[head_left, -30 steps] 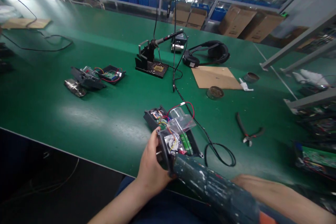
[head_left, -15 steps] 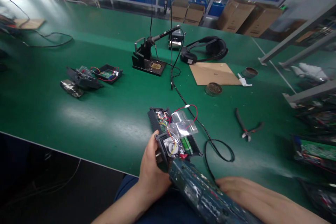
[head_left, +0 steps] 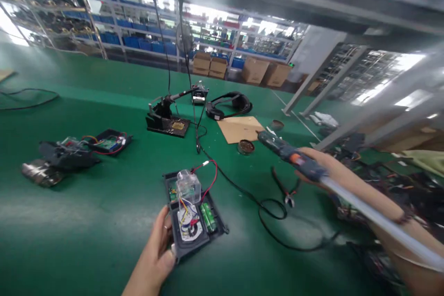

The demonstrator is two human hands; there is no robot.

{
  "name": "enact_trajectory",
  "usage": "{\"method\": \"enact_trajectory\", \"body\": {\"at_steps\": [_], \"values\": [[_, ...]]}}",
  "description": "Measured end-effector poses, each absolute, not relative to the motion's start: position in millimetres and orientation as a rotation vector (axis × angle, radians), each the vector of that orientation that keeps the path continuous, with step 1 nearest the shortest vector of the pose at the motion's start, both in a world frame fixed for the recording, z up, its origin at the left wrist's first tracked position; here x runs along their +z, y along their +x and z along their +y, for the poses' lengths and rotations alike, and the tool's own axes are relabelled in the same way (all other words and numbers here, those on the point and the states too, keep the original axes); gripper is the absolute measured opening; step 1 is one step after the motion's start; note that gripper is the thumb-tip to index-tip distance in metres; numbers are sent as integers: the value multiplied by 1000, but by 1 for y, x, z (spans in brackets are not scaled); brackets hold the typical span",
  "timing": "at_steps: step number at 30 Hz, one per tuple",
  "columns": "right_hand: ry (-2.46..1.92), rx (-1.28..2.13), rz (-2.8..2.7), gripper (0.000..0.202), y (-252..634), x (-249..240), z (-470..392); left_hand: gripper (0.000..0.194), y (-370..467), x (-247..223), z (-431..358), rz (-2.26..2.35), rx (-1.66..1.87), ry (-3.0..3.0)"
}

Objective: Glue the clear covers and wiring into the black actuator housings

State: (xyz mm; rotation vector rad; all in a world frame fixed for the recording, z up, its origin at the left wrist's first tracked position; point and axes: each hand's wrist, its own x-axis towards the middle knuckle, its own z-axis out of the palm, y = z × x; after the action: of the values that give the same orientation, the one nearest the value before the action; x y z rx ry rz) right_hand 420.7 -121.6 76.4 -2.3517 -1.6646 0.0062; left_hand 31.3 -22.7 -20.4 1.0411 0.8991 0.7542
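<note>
My left hand [head_left: 157, 250] grips the lower left side of an opened dark plastic device housing [head_left: 194, 249] near the front of the green bench. Inside the housing are coloured wires, a white plate with a round part, and green batteries [head_left: 208, 217]. A clear plastic cover [head_left: 189, 186] sits over its upper half, and a red wire loops out to the right. Raised over the right of the bench, my right hand [head_left: 321, 163] is wrapped round a power screwdriver [head_left: 284, 150], its tip pointing left near a round tin [head_left: 246, 147].
Cutting pliers [head_left: 285, 192] and a looped black cable [head_left: 243, 190] lie right of the housing. A soldering iron stand [head_left: 168, 122], a headset [head_left: 229, 104] and a cardboard sheet [head_left: 239, 130] are farther back. Another opened device [head_left: 69, 155] lies left. Metal posts [head_left: 308, 81] rise at right.
The screwdriver has gone from over the housing to the upper right, in my right hand. My left hand still holds the housing. The view has tilted up and shifted right.
</note>
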Motion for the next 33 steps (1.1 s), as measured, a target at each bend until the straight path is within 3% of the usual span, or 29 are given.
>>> {"method": "enact_trajectory", "body": {"at_steps": [5,10,15,18,21,25,29,33], "values": [[-2537,-144,-1609,16,460,44,-59,72,37,-11,-11,924,681,947],[-2414,-114,-1679,19,450,30,-34,67,38,-8,-12,839,705,908],[-2060,-81,-1802,25,358,64,-40,65,45,-9,-11,795,696,888],[-1613,341,-1972,33,289,82,-39,61,50,-9,-13,773,671,892],[-1465,675,-1979,39,248,87,-29,57,51,-6,-15,745,664,931],[-1442,921,-1919,26,235,87,-29,49,48,-3,-16,722,694,1050],[-1372,790,-1991,13,232,89,-55,41,46,-3,-16,720,710,1144],[-1320,628,-1921,17,223,71,-81,28,44,-3,-18,761,794,1286]]}}
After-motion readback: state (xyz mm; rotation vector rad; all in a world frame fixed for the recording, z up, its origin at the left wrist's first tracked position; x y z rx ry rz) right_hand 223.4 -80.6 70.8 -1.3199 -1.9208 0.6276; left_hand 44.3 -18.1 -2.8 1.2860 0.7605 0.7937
